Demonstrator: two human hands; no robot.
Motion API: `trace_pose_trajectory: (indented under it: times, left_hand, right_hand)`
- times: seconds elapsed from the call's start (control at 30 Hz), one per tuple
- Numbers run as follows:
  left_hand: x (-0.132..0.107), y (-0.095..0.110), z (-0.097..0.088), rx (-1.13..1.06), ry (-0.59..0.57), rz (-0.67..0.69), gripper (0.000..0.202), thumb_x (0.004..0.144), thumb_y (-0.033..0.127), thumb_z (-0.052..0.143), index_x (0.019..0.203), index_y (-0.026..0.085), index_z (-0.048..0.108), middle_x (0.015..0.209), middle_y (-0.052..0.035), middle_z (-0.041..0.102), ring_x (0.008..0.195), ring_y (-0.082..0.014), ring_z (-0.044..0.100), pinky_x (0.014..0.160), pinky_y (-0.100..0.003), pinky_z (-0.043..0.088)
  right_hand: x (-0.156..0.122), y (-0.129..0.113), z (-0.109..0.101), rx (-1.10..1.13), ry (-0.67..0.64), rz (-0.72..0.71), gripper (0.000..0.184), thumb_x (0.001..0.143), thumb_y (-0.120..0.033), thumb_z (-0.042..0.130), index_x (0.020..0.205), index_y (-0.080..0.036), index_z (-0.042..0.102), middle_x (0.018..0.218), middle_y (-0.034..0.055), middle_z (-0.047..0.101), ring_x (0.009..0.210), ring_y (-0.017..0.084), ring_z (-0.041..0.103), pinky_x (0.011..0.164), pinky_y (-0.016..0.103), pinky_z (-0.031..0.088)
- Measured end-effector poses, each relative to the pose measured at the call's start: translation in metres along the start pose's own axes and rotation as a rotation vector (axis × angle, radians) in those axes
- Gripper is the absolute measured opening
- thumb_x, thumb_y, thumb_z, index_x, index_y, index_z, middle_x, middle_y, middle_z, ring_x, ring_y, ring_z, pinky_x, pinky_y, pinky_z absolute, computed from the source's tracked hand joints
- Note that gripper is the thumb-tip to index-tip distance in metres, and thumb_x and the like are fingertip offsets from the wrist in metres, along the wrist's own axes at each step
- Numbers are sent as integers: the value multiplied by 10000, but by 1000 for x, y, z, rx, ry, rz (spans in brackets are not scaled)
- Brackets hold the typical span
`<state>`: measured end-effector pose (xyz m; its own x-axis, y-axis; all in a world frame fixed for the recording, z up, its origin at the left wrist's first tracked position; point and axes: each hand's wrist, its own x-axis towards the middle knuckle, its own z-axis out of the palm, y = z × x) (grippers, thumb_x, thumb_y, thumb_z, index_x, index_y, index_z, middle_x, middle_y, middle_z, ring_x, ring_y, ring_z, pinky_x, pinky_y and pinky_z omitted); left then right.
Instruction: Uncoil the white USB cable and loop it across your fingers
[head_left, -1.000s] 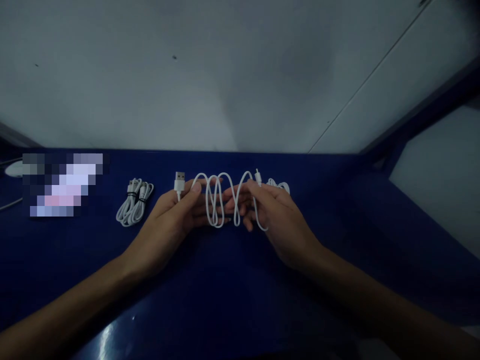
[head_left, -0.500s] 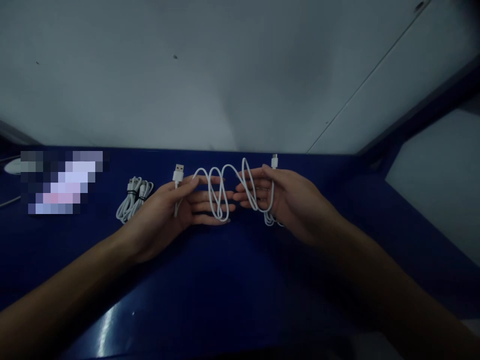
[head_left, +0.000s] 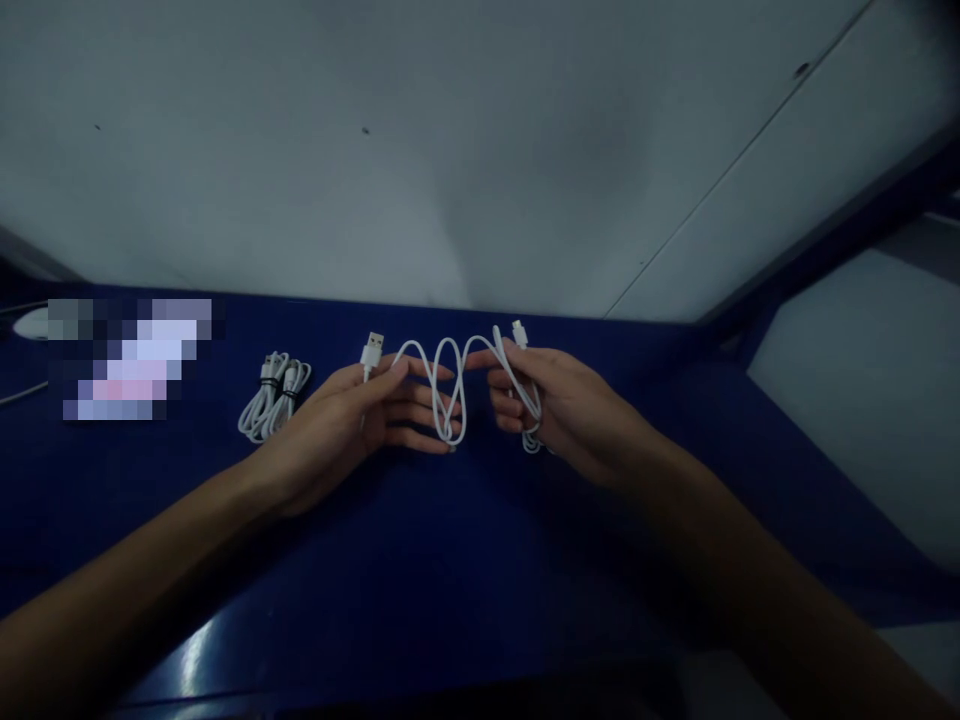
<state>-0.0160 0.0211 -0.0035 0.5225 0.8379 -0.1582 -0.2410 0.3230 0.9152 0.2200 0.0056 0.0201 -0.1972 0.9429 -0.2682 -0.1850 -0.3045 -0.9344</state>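
Observation:
A white USB cable (head_left: 448,390) hangs in loose loops between my two hands above the blue table. My left hand (head_left: 352,415) pinches it between thumb and forefinger, with the USB-A plug (head_left: 372,350) sticking up over the thumb and the other fingers stretched out behind the loops. My right hand (head_left: 566,395) grips the other end between thumb and curled fingers. A smaller plug (head_left: 519,333) points up there, and gathered cable dangles by the palm. Partly hidden beneath my right hand lies another white cable bundle (head_left: 532,443).
Tied white cables (head_left: 274,395) with black ties lie left of my left hand. Farther left are a pixelated bright object (head_left: 142,360) and a white rounded item (head_left: 41,323) with a wire. A pale wall (head_left: 337,200) rises behind the blue table (head_left: 375,600).
My right hand has curled its fingers and gathered a cable loop closer to its thumb; its plug has tilted left. My left hand keeps its pinch. The view has shifted slightly.

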Motion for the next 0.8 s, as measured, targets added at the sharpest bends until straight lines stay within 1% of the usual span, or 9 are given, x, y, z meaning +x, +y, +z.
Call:
trace_pose_trajectory:
  times: [0.1,0.17,0.23,0.3,0.37,0.43,0.57,0.7,0.8]
  left_hand:
    - [-1,-3,1,3,-50,-10,322,1154,359,575,1231,137,796,1032,-149,814,998,-287,817,895,-441,716]
    - [-2,-3,3,-2,-70,-18,328,1148,384,591,1225,143,801,1032,-141,803,1002,-284,807,900,-448,715]
    - [-3,-2,5,0,-85,-30,339,1148,400,592,1234,147,801,1066,-146,802,1012,-281,800,907,-450,712]
    - [-3,-2,7,8,-92,-34,349,1154,402,579,1214,142,805,1097,-155,805,1009,-275,795,899,-431,711]
    - [-3,-2,9,14,-94,-35,351,1155,391,575,1176,134,813,1096,-156,806,987,-264,790,881,-410,707]
    - [-2,-3,9,15,-100,-33,338,1152,376,582,1156,134,818,1070,-148,803,951,-253,782,856,-396,703]
    - [-2,-5,8,20,-114,-50,301,1139,363,616,1092,152,826,1043,-126,793,905,-223,752,821,-361,677]
    - [-2,-3,10,29,-106,-71,325,1111,372,679,928,141,816,889,-81,743,805,-175,693,796,-305,631]
    - [-3,-3,11,23,-110,-97,345,1105,383,687,897,138,812,840,-69,719,767,-167,662,777,-304,615]
  right_hand:
    - [0,3,3,31,-72,-5,346,1096,-471,692,1028,-145,785,746,-49,414,579,84,339,518,213,341]
    - [2,6,4,76,-111,-19,364,1056,-513,740,1034,-152,778,744,-58,401,569,78,296,505,216,303]
    - [5,10,5,96,-134,-49,353,1009,-513,801,1000,-162,764,713,-70,393,561,78,265,501,222,288]
    - [7,15,5,71,-125,-81,330,957,-473,873,932,-174,737,657,-87,379,551,81,241,498,231,275]
    - [9,20,5,43,-101,-101,328,917,-443,920,904,-180,725,622,-96,382,547,82,235,494,240,262]
    - [11,24,6,39,-94,-113,325,897,-437,940,933,-183,741,627,-93,408,546,81,247,494,248,261]
    - [13,31,6,46,-131,-128,328,890,-450,944,976,-191,762,643,-87,436,545,83,268,495,266,269]
    - [14,36,7,68,-142,-143,308,877,-426,951,1004,-209,773,692,-72,495,557,85,273,500,277,251]
    - [14,38,8,96,-135,-153,303,864,-419,961,1001,-220,778,739,-59,515,582,92,280,504,286,244]
